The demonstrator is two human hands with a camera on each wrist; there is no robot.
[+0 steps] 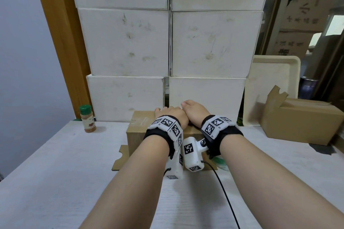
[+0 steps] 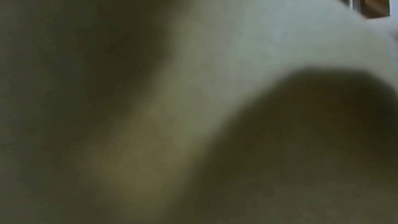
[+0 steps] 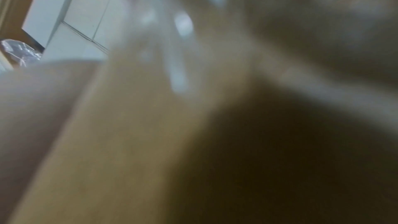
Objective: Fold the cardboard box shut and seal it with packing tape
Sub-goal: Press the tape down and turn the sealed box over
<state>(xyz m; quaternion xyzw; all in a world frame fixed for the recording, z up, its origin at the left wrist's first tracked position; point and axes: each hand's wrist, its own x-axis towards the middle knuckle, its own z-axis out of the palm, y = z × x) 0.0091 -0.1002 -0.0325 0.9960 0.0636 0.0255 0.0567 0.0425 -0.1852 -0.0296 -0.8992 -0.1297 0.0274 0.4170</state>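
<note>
A brown cardboard box [image 1: 137, 132] stands at the middle of the white table, its top folded shut. A glossy strip of clear tape [image 1: 142, 120] shows on the top's left part. My left hand [image 1: 168, 116] lies palm down on the top, fingers reaching to the far edge. My right hand [image 1: 194, 111] rests beside it, touching it, thumb up; its fingers are hidden behind the hand. A loose cardboard flap [image 1: 121, 156] lies flat on the table at the box's near left. The right wrist view shows only blurred cardboard [image 3: 129, 142] with shiny tape [image 3: 181, 43]. The left wrist view is a blur.
Stacked white boxes [image 1: 210, 42] form a wall right behind the brown box. A green-capped spice jar [image 1: 87, 118] stands at the left. A second brown carton [image 1: 299, 120] and a cream tray [image 1: 273, 87] are at the right. A tape roll [image 1: 222, 163] peeks out under my right wrist.
</note>
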